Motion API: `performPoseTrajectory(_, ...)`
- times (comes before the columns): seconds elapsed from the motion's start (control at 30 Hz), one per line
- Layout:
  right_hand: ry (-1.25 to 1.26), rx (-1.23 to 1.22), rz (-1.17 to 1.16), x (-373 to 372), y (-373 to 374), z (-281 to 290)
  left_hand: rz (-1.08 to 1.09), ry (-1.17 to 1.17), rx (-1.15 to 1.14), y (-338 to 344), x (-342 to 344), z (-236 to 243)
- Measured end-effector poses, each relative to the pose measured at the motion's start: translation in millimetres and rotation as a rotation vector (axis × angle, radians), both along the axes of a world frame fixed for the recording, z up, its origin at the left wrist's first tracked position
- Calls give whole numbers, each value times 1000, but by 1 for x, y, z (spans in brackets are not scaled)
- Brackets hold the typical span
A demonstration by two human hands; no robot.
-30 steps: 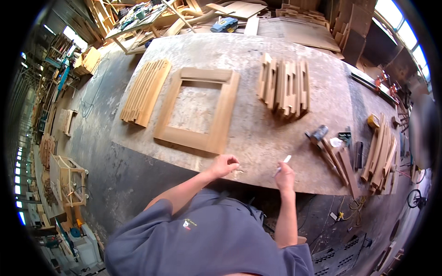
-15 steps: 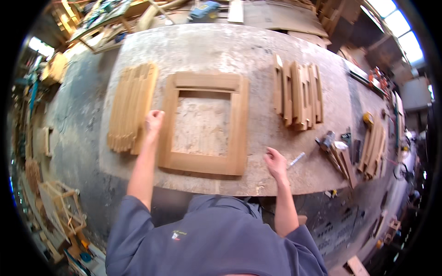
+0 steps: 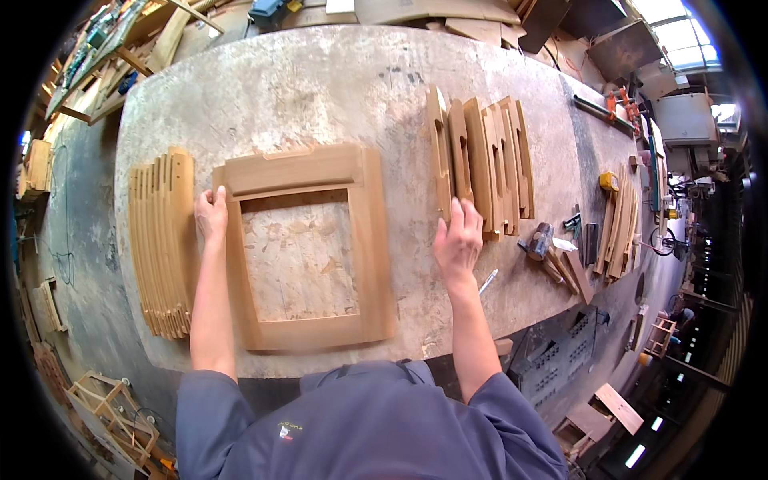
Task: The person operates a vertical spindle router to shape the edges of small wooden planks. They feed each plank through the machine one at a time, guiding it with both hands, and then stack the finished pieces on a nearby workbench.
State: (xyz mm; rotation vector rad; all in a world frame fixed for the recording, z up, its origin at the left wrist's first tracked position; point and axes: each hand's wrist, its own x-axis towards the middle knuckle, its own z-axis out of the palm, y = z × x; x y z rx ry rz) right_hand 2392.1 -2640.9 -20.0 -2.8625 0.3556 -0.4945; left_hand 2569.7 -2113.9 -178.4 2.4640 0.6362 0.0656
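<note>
A rectangular wooden frame (image 3: 372,256) lies flat on the worktable, with the tabletop showing through its middle. At its left edge is my left hand (image 3: 211,216), fingers curled against the side piece. Left of that hand, several long wooden strips (image 3: 160,240) with cut ends lie side by side. My right hand (image 3: 460,244) is at the near end of a row of slotted wooden pieces (image 3: 496,168). Its fingers are stretched forward and the thumb stands apart; the fingertips reach the pieces' ends, though whether they touch is hard to tell.
Right of my right hand lie a white pen (image 3: 489,280), a mallet (image 3: 540,240) and more wooden strips (image 3: 620,232) with a yellow tape measure (image 3: 609,182). A long clamp (image 3: 606,114) rests at the far right. Offcuts and boards (image 3: 440,10) stand beyond the table (image 3: 320,88).
My right hand has moved forward to the slotted pieces and its fingers have stretched out. My left hand has come against the frame's left edge. The whole view has swung to the right.
</note>
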Motion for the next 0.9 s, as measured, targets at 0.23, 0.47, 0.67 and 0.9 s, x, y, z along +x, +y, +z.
performPoseTrajectory(0.23, 6, -451, 54, 85, -8, -37, 83, -153, 75, -41, -4, 18)
performPoseTrajectory(0.47, 162, -155, -93, 77, -10, -11, 72, -162, 107, -52, -8, 27)
performPoseTrajectory(0.67, 182, 1251, -248, -17, -20, 1, 86, -293, 97, -53, -12, 27)
performPoseTrajectory(0.9, 247, 1757, -65, -131, -6, -3, -208, -134, -1247, -181, -65, 149)
